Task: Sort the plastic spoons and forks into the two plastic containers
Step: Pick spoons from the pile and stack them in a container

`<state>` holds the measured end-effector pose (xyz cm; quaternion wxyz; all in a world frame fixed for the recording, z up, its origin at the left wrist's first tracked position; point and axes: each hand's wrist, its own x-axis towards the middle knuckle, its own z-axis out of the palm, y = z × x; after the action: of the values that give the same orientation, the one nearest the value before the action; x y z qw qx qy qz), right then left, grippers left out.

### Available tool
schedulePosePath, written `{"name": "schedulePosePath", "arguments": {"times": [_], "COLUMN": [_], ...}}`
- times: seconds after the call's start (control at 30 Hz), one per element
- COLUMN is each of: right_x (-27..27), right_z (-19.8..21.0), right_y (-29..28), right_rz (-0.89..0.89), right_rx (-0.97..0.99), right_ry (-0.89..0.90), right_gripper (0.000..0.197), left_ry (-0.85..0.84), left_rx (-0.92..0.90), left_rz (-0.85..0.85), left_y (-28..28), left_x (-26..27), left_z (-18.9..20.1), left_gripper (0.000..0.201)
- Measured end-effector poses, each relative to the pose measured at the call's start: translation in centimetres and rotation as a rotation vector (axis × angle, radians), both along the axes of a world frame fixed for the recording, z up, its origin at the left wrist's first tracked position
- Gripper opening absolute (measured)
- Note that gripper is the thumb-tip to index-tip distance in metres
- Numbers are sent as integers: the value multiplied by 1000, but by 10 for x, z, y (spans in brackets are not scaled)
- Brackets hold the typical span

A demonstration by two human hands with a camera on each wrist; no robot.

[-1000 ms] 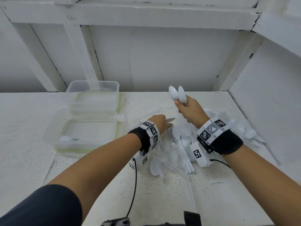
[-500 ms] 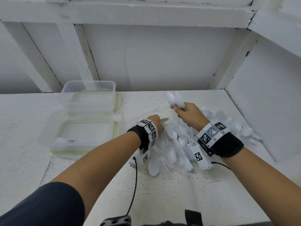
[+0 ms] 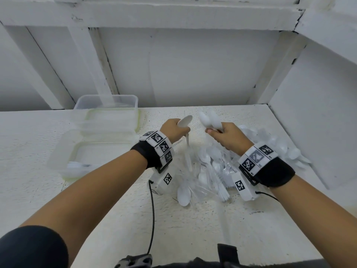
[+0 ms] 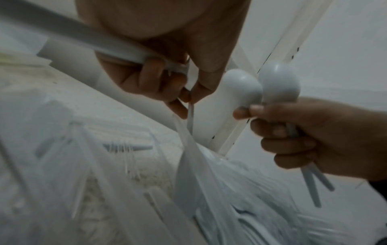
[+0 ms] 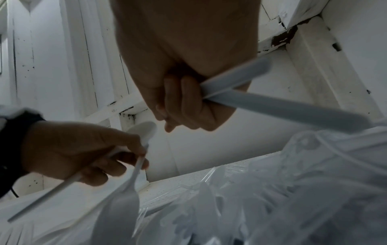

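While the right hand (image 3: 229,137) stays out of the heap, its fingers are curled round the handles of two white spoons (image 3: 209,120), whose bowls stand side by side above the fist and whose handles stick out below the palm in the right wrist view. Left of it, just apart, the left hand (image 3: 172,131) grips one white spoon (image 3: 185,120) with the bowl up past the thumb, and its fingertips also pinch a second thin white utensil (image 3: 188,149) that hangs down toward the heap; the head of that piece is too blurred to tell spoon from fork. Both hands are raised over the pile of plastic spoons and forks (image 3: 212,169), which lies on crumpled clear plastic wrap (image 3: 202,190) on the white table (image 3: 193,229). Left of the pile sit the two clear containers: the near container (image 3: 63,151), which holds a few white utensils (image 3: 77,165) along its front edge, and the far container (image 3: 108,101), touching or just behind it against the back wall. A black cable (image 3: 152,215) runs from the left wrist down toward the table's front edge.
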<state>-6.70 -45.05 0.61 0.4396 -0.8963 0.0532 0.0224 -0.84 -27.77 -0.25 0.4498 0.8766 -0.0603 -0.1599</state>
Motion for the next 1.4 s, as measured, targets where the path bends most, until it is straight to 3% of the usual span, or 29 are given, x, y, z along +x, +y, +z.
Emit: {"name": "schedulePosePath", "arguments": {"times": [0.17, 0.43, 0.6, 0.77, 0.87, 1.0, 1.1, 1.2, 1.4], "right_x": [4, 7, 3, 1, 1, -6, -10, -9, -9], "right_z": [-6, -17, -22, -25, -21, -6, 1, 3, 5], "right_y": [1, 17, 26, 32, 29, 25, 25, 26, 23], "right_rz": [6, 220, 298, 288, 248, 152, 28, -103, -276], "right_rx": [-88, -474, -607, -686, -517, -71, 240, 348, 715], "right_ry": [81, 305, 405, 341, 307, 262, 220, 142, 124], "right_gripper": [23, 29, 26, 34, 28, 23, 19, 16, 19], "left_ry": [-92, 19, 126, 168, 133, 113, 87, 51, -115], "left_rx": [-209, -489, -518, -498, -489, -494, -478, -424, -203], "left_rz": [91, 184, 141, 81, 43, 49, 54, 82, 60], "left_y": [20, 49, 57, 59, 61, 61, 59, 55, 35], "left_x": [-7, -18, -29, -35, -37, -39, -38, -37, -37], "left_z": [18, 40, 49, 44, 41, 40, 35, 27, 23], "left_gripper": [4, 12, 12, 20, 33, 48, 39, 21, 37]}}
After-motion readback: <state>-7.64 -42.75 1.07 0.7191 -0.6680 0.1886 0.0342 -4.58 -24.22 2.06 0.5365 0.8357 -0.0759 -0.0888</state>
